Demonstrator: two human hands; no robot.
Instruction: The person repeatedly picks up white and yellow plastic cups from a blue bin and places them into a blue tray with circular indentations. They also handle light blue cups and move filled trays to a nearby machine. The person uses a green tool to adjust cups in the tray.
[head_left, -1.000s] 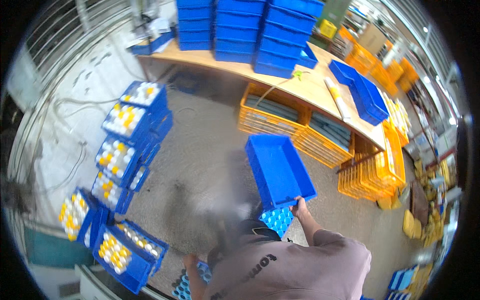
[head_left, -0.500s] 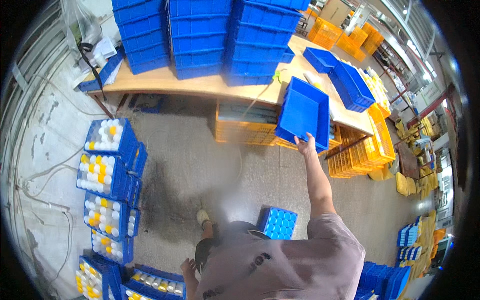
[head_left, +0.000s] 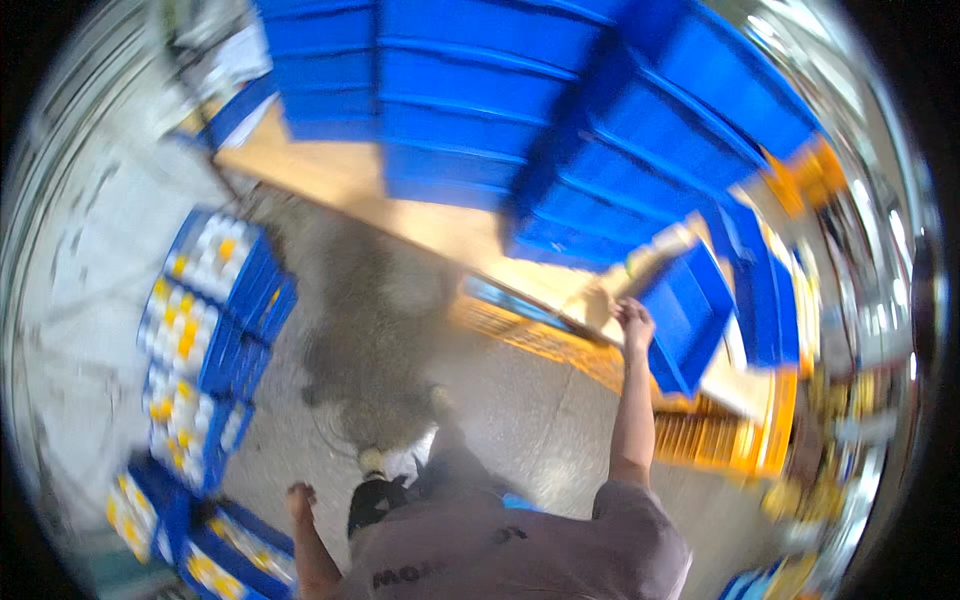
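Note:
Beside the left corner of a shallow blue crate [head_left: 690, 318] is my right hand [head_left: 635, 320], its arm stretched forward. Those fingers look bent, but motion blur hides whether they still grip the rim. The crate is tilted at the table's right part and shows no contents. My left hand [head_left: 300, 499] hangs low at my left side, fingers curled in, with nothing visible in it. Tall stacks of blue crates [head_left: 450, 120] stand on the wooden table [head_left: 340, 180] ahead of me.
Blue crates of white and yellow bottles [head_left: 180, 325] line the floor by the left wall. Orange crates [head_left: 735, 440] stand under and beside the table's right end. Other blue trays [head_left: 770, 300] lie at the far right of the table. My foot [head_left: 372, 462] shows on the floor.
The view has turned and moved nearer the crate stacks. The shallow crate now sits farther right, and my right hand has shifted to its left corner. My left hand has swung forward.

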